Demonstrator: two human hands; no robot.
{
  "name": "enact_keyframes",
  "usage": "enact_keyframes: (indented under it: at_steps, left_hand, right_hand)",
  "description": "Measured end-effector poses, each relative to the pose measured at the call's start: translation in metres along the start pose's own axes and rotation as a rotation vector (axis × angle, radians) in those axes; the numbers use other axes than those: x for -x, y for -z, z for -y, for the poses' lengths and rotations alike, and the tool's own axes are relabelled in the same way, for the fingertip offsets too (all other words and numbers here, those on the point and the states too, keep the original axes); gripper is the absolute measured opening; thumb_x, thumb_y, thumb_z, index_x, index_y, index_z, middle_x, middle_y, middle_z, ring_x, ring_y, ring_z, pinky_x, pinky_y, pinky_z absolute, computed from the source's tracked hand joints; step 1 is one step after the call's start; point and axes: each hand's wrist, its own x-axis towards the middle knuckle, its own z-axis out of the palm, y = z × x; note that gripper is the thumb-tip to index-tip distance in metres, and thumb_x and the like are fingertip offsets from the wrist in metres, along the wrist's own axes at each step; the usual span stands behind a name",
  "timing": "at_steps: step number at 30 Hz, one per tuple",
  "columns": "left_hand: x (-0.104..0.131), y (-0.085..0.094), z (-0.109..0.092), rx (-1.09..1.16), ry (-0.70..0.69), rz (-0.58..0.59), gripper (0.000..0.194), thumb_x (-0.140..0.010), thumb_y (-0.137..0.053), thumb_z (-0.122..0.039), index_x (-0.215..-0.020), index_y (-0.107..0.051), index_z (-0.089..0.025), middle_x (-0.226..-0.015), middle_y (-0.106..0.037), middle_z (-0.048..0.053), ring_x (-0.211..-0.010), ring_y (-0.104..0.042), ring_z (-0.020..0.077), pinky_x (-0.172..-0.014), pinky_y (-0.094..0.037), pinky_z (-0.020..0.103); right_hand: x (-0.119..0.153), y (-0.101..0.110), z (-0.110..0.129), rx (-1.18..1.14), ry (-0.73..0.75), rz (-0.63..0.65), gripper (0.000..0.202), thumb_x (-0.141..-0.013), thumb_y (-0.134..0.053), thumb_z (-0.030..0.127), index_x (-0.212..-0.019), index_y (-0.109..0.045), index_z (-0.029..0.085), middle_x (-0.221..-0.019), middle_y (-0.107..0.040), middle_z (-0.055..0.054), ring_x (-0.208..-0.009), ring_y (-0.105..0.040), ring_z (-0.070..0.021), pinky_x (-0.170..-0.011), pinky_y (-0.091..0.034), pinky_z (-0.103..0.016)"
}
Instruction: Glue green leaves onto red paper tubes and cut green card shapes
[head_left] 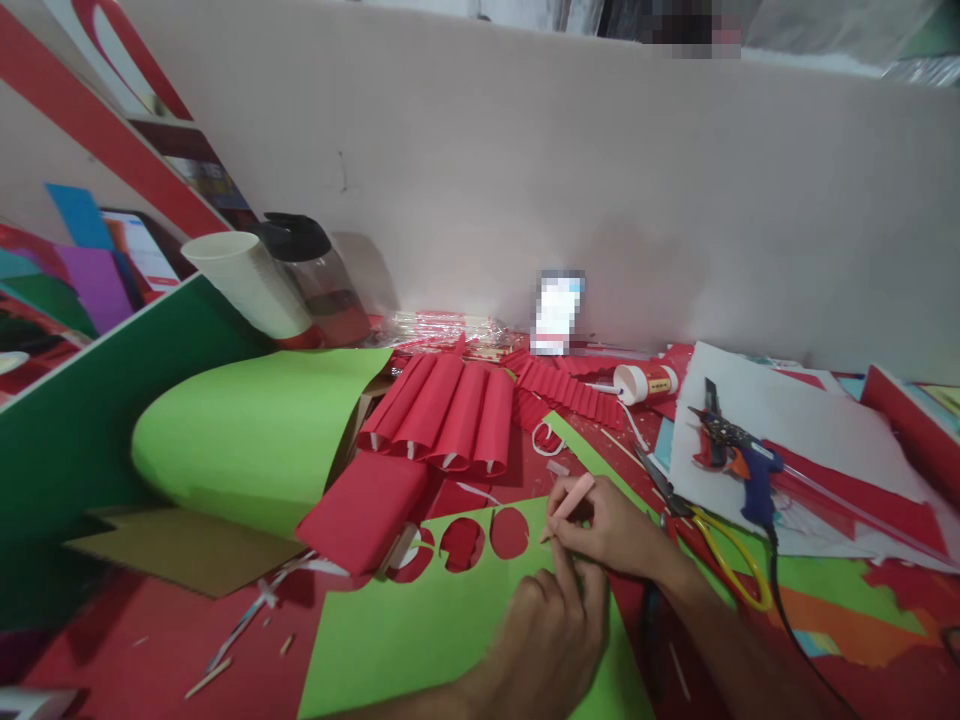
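Note:
A light-green paper sheet (pixel 390 640) lies in front of me, with a row of round holes cut near its far edge and red showing through them. My right hand (pixel 607 525) is closed around a short, thick pink pencil-like tool (pixel 574 497), its pointed tip down at the sheet beside the last hole. Pressed on the same sheet, my left hand (pixel 547 630) has its front fingers stretched toward that tip and the others partly bent. Whether something small lies under the left fingertips is hidden. Just beyond the sheet are rolled red paper tubes (pixel 442 410) and a red block (pixel 367 505).
To the right lie yellow-handled scissors (pixel 731 555) and a blue glue gun (pixel 757 470) with a trailing cord, on white sheets (pixel 810 420). A white bottle (pixel 645 384) and a phone (pixel 556 315) stand behind. Left are paper cups (pixel 247 280), a curled green sheet (pixel 247 430) and cardboard (pixel 187 550).

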Motion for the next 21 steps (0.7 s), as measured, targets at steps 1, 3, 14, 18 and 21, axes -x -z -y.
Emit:
enact_keyframes:
  at_steps: [1,3,14,18,21]
  left_hand:
    - [0.0004,-0.0004,0.0003,0.002,-0.002,-0.003,0.031,-0.089,-0.052,-0.031,-0.108,-0.062,-0.007,-0.098,-0.073,0.023,-0.045,-0.054,0.0149,-0.041,-0.038,0.028]
    - [0.001,-0.002,0.0003,0.01,-0.005,-0.012,0.026,-0.087,-0.054,-0.03,-0.101,-0.061,-0.009,-0.096,-0.073,0.021,-0.045,-0.054,0.0156,-0.041,-0.037,0.029]
    - [0.0014,-0.0036,-0.0022,0.014,-0.029,0.026,0.017,-0.086,-0.058,-0.031,-0.088,-0.056,-0.015,-0.085,-0.073,0.016,-0.045,-0.053,0.016,-0.042,-0.031,0.031]
    - [0.0015,-0.004,-0.0037,0.005,-0.026,-0.002,0.018,-0.087,-0.058,-0.033,-0.085,-0.056,-0.015,-0.076,-0.071,0.013,-0.042,-0.051,0.0163,-0.041,-0.029,0.031]
    - [0.0015,-0.0048,-0.0048,0.012,-0.012,-0.007,0.021,-0.09,-0.057,-0.035,-0.081,-0.054,-0.017,-0.065,-0.066,0.008,-0.042,-0.05,0.0165,-0.042,-0.029,0.031]
  right_hand:
    - [0.0005,-0.0002,0.0,0.03,0.008,-0.004,0.013,-0.078,-0.06,0.008,-0.076,-0.065,0.019,-0.075,-0.073,0.001,-0.072,-0.069,-0.0164,-0.063,-0.051,-0.022]
    - [0.0009,-0.0002,0.0001,0.057,0.017,0.0,0.014,-0.078,-0.06,0.007,-0.075,-0.066,0.019,-0.073,-0.073,0.002,-0.069,-0.068,-0.0155,-0.06,-0.049,-0.021]
    - [-0.0011,-0.001,-0.0048,0.091,0.054,-0.02,0.014,-0.079,-0.062,0.01,-0.076,-0.073,0.019,-0.073,-0.072,0.002,-0.067,-0.065,-0.0143,-0.058,-0.045,-0.021]
    - [-0.002,-0.0011,-0.006,0.082,0.062,-0.005,0.016,-0.078,-0.061,0.008,-0.074,-0.072,0.019,-0.074,-0.073,0.002,-0.067,-0.065,-0.0141,-0.056,-0.045,-0.021]
    - [-0.0019,-0.0016,-0.0061,0.083,0.072,-0.031,0.015,-0.079,-0.062,0.01,-0.076,-0.073,0.019,-0.076,-0.074,0.001,-0.07,-0.066,-0.0148,-0.058,-0.046,-0.021]
